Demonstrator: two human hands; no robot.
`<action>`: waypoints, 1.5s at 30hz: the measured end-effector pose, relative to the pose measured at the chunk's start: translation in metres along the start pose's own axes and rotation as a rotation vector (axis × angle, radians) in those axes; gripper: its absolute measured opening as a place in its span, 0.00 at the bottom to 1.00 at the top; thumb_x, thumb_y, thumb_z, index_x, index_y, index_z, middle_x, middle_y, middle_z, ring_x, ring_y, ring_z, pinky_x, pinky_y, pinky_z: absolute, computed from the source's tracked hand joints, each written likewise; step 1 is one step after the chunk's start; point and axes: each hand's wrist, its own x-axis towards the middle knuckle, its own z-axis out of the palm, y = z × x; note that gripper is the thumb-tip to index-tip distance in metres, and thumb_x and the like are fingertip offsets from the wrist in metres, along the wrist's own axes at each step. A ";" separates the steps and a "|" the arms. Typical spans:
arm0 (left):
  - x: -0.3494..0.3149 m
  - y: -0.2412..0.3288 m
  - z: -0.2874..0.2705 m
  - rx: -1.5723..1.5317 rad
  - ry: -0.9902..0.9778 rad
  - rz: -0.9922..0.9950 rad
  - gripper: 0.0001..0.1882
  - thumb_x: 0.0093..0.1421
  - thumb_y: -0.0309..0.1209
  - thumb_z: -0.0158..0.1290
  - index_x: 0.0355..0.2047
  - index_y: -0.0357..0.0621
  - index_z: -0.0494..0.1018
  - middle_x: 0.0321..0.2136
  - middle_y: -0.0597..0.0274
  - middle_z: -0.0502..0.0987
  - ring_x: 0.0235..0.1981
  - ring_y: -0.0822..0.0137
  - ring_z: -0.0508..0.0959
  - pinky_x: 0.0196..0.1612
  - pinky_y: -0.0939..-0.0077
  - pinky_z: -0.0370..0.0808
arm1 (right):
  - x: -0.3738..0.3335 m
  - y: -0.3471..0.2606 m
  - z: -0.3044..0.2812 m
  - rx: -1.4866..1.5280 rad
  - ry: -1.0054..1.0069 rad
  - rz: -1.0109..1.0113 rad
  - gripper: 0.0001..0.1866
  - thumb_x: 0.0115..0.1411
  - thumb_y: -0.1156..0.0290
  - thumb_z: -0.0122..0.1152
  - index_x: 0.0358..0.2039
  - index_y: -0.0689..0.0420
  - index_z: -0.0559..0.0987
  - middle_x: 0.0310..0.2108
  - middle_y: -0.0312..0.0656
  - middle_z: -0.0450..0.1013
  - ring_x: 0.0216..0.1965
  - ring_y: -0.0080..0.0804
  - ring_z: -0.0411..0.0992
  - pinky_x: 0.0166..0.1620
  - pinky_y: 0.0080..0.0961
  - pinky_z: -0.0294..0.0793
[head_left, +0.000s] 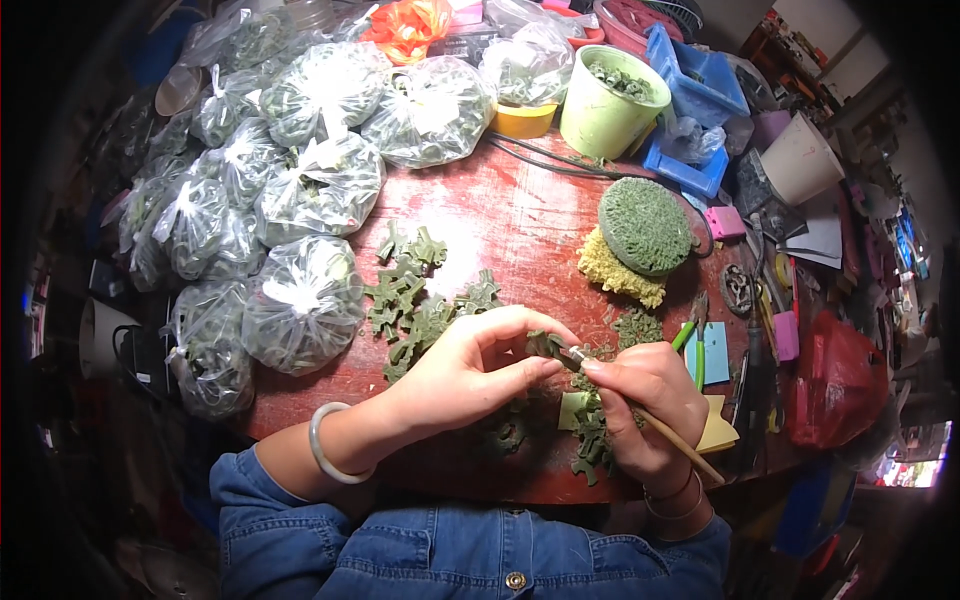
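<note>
Between the thumb and fingers of my left hand [485, 362] is a small dark green piece [545, 344], lifted above the table. My right hand [652, 400] grips a slim wooden-handled tool [668, 434] like a pencil. Its pale metal end meets the green piece or sits right beside it; I cannot tell which. A loose pile of similar notched dark green pieces [405, 300] lies left of my hands. More pieces [592, 440] lie beneath and beside my right hand, partly hidden by it.
Knotted clear bags [305, 305] of green pieces crowd the left and back. A light green bucket [612, 105] and blue trays [695, 75] stand back right. Nearer are a round green pad [645, 226] on yellow sponge [615, 270], green-handled pliers [695, 345] and a red bag [838, 380].
</note>
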 end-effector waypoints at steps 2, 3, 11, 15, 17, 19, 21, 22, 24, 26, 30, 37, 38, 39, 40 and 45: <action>0.000 0.001 0.000 -0.006 0.005 -0.008 0.14 0.64 0.21 0.52 0.51 0.35 0.72 0.44 0.63 0.76 0.45 0.75 0.76 0.49 0.79 0.74 | -0.001 0.000 -0.002 -0.045 0.037 0.008 0.13 0.51 0.84 0.64 0.39 0.62 0.81 0.29 0.43 0.75 0.30 0.38 0.73 0.34 0.29 0.74; 0.000 0.001 0.001 -0.016 -0.018 -0.020 0.15 0.64 0.21 0.52 0.51 0.35 0.71 0.44 0.63 0.76 0.45 0.76 0.76 0.49 0.79 0.74 | -0.001 0.000 -0.002 -0.088 0.074 0.014 0.13 0.51 0.84 0.64 0.39 0.62 0.81 0.29 0.43 0.75 0.30 0.38 0.73 0.34 0.29 0.74; 0.001 -0.001 0.002 -0.074 -0.003 -0.006 0.13 0.64 0.22 0.53 0.49 0.37 0.73 0.42 0.66 0.77 0.42 0.79 0.75 0.46 0.82 0.73 | -0.002 0.002 0.001 0.007 -0.015 -0.003 0.13 0.50 0.84 0.64 0.38 0.62 0.81 0.28 0.43 0.75 0.28 0.38 0.73 0.33 0.29 0.74; 0.001 -0.002 0.001 -0.054 -0.010 0.005 0.13 0.64 0.22 0.53 0.49 0.36 0.73 0.42 0.66 0.77 0.42 0.79 0.75 0.46 0.82 0.73 | 0.000 0.001 -0.001 -0.047 0.044 -0.007 0.13 0.50 0.84 0.64 0.38 0.63 0.82 0.28 0.43 0.75 0.29 0.38 0.73 0.33 0.29 0.74; 0.001 -0.002 0.001 -0.076 -0.009 -0.017 0.13 0.64 0.22 0.53 0.49 0.37 0.73 0.42 0.66 0.77 0.42 0.79 0.75 0.46 0.81 0.73 | 0.000 0.001 -0.002 0.012 0.027 0.000 0.13 0.50 0.84 0.64 0.38 0.63 0.82 0.28 0.43 0.75 0.29 0.37 0.73 0.33 0.29 0.73; 0.001 0.001 0.001 -0.087 -0.017 -0.036 0.13 0.64 0.22 0.53 0.49 0.37 0.73 0.42 0.66 0.77 0.42 0.79 0.75 0.46 0.81 0.74 | -0.001 0.000 -0.002 0.028 -0.019 0.063 0.12 0.50 0.84 0.64 0.37 0.63 0.82 0.29 0.43 0.76 0.28 0.37 0.73 0.33 0.28 0.73; 0.001 0.002 0.001 -0.120 -0.016 -0.044 0.14 0.63 0.22 0.54 0.50 0.38 0.73 0.43 0.65 0.77 0.42 0.78 0.76 0.45 0.82 0.73 | -0.001 0.000 -0.002 0.015 0.020 0.080 0.11 0.51 0.84 0.64 0.37 0.63 0.82 0.29 0.43 0.76 0.28 0.36 0.73 0.33 0.28 0.73; 0.001 0.002 0.001 -0.153 -0.015 -0.053 0.16 0.63 0.23 0.55 0.51 0.38 0.72 0.43 0.64 0.78 0.42 0.77 0.76 0.44 0.82 0.73 | -0.001 0.001 -0.003 0.001 0.060 0.099 0.11 0.51 0.84 0.64 0.37 0.62 0.82 0.29 0.43 0.76 0.28 0.36 0.73 0.33 0.27 0.73; 0.001 0.006 0.000 -0.171 -0.027 -0.101 0.16 0.63 0.23 0.55 0.51 0.39 0.72 0.42 0.65 0.79 0.42 0.77 0.77 0.44 0.83 0.73 | -0.002 0.002 -0.004 0.051 0.072 0.118 0.10 0.52 0.84 0.63 0.36 0.62 0.82 0.29 0.43 0.76 0.28 0.35 0.73 0.34 0.26 0.73; 0.001 0.008 -0.001 -0.189 -0.038 -0.150 0.16 0.63 0.23 0.55 0.51 0.39 0.73 0.41 0.65 0.79 0.41 0.77 0.77 0.43 0.83 0.73 | -0.002 0.002 -0.006 0.181 0.017 0.203 0.09 0.52 0.85 0.62 0.35 0.62 0.82 0.29 0.43 0.77 0.29 0.32 0.73 0.34 0.24 0.72; 0.001 0.008 0.000 -0.176 -0.044 -0.134 0.15 0.63 0.24 0.55 0.51 0.40 0.73 0.41 0.67 0.79 0.41 0.79 0.77 0.42 0.83 0.73 | -0.002 0.002 -0.006 0.231 0.055 0.313 0.09 0.52 0.86 0.60 0.34 0.63 0.82 0.29 0.43 0.77 0.29 0.30 0.73 0.35 0.23 0.71; 0.001 0.009 -0.001 -0.233 -0.052 -0.147 0.15 0.63 0.25 0.55 0.51 0.41 0.73 0.41 0.67 0.79 0.40 0.78 0.77 0.40 0.84 0.72 | -0.003 0.002 -0.007 0.270 0.074 0.347 0.09 0.53 0.86 0.58 0.34 0.63 0.82 0.29 0.43 0.76 0.30 0.29 0.73 0.36 0.22 0.71; 0.001 0.009 -0.001 -0.232 -0.051 -0.146 0.15 0.63 0.25 0.55 0.51 0.41 0.73 0.41 0.67 0.79 0.40 0.78 0.77 0.40 0.84 0.72 | -0.002 0.002 -0.007 0.241 0.090 0.338 0.08 0.53 0.86 0.58 0.34 0.64 0.82 0.29 0.43 0.76 0.30 0.29 0.73 0.36 0.22 0.71; 0.001 0.008 -0.002 -0.225 -0.057 -0.139 0.16 0.63 0.25 0.55 0.51 0.41 0.73 0.41 0.67 0.79 0.40 0.78 0.77 0.40 0.84 0.72 | -0.002 0.002 -0.007 0.242 0.089 0.337 0.08 0.53 0.86 0.58 0.34 0.64 0.82 0.29 0.43 0.76 0.30 0.29 0.73 0.36 0.22 0.71; 0.001 0.008 -0.002 -0.217 -0.063 -0.132 0.16 0.63 0.25 0.55 0.51 0.41 0.73 0.41 0.67 0.79 0.40 0.78 0.76 0.40 0.84 0.72 | -0.001 0.001 -0.007 0.287 0.070 0.347 0.08 0.53 0.86 0.58 0.33 0.64 0.82 0.29 0.43 0.76 0.31 0.30 0.73 0.36 0.22 0.71; 0.002 0.009 -0.001 -0.222 -0.056 -0.148 0.16 0.63 0.25 0.55 0.51 0.41 0.73 0.41 0.67 0.79 0.39 0.79 0.76 0.40 0.84 0.72 | -0.004 0.004 -0.005 0.292 0.119 0.380 0.09 0.54 0.86 0.58 0.34 0.64 0.82 0.29 0.43 0.76 0.31 0.30 0.74 0.37 0.23 0.72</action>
